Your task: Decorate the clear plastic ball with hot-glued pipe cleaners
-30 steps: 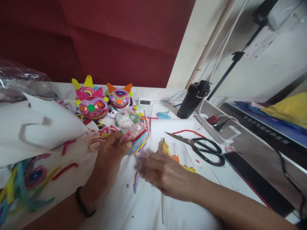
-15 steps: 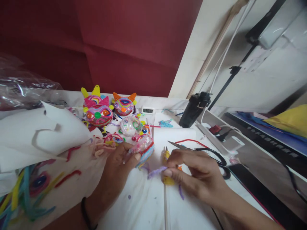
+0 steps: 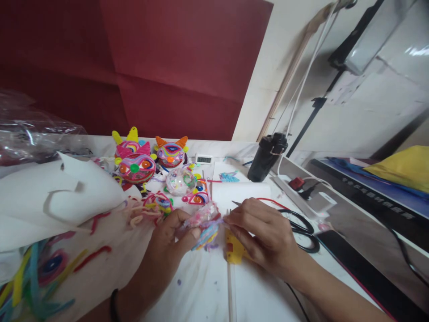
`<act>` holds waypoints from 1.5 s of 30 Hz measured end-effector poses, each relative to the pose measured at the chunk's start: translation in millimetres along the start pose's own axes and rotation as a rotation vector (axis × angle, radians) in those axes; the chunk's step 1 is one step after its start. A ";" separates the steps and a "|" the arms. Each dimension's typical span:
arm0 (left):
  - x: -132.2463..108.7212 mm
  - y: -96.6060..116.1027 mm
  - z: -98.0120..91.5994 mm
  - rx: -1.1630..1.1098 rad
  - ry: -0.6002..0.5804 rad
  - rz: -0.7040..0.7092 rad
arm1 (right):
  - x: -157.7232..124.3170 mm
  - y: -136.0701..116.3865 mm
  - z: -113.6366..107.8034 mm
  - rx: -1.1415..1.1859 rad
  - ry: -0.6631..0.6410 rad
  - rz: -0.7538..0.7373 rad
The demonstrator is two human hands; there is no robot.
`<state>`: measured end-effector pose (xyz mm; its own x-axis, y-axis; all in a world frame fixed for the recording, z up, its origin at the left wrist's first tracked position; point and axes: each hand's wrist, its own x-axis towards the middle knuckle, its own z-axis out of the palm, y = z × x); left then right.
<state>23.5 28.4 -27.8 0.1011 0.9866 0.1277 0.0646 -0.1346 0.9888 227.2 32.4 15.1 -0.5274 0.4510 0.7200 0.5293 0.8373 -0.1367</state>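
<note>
Over a white tabletop (image 3: pixel 191 295), a person's right hand (image 3: pixel 263 230) has moved in near the left hand (image 3: pixel 171 237), which grips a striped craft piece (image 3: pixel 208 232) between them, bringing its pinched fuzzy purple strip (image 3: pixel 219 222) to the piece's edge, apparently into contact.

The left hand (image 3: pixel 169 243) covers the near end of the clear, striped piece (image 3: pixel 203 221), and the purple strip (image 3: pixel 217 222) disappears between the fingertips of the right hand (image 3: pixel 264 232), so its far end cannot be made out. That same hand hides the middle of the scissors (image 3: pixel 303 231), leaving a blade tip and the handles, and part of the yellow glue gun (image 3: pixel 234 250). The pink-eared ornament (image 3: pixel 136 167) half blocks the yellow-eared one (image 3: pixel 130 145). The digits on the small clock (image 3: pixel 204 159) are too tiny to read; the box lettering (image 3: pixel 378 197) is blurred. The bottom edge crops the wristband (image 3: pixel 114 306); the left edge cuts off the plastic bag (image 3: pixel 36 129) and coloured strips (image 3: pixel 35 273).
</note>
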 end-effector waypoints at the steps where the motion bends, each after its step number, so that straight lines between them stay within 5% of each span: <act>1: 0.8 -0.7 -0.3 -0.017 -0.012 -0.007 | -0.6 1.2 0.8 -0.015 -0.004 -0.008; 12: 2.6 -10.9 5.9 -0.142 0.060 -0.053 | -5.3 11.3 4.7 -0.048 -0.040 -0.126; 27: -0.4 1.3 11.1 -0.194 0.127 -0.164 | -2.5 9.1 7.5 -0.236 -0.091 -0.252; 36: 0.0 -14.4 8.0 -0.249 0.175 -0.195 | -2.5 -1.4 10.7 -0.315 -0.089 -0.324; 41: 1.8 -10.6 7.9 -0.313 0.217 -0.221 | -5.5 1.0 13.7 -0.265 -0.089 -0.258; 45: 2.2 -0.7 9.2 -0.353 0.241 -0.217 | -8.2 2.8 15.8 0.043 -0.046 -0.055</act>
<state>32.8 29.8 -28.9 -0.1130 0.9873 -0.1115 -0.2864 0.0751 0.9552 222.5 35.9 -1.9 -0.5853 0.4165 0.6957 0.4702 0.8734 -0.1273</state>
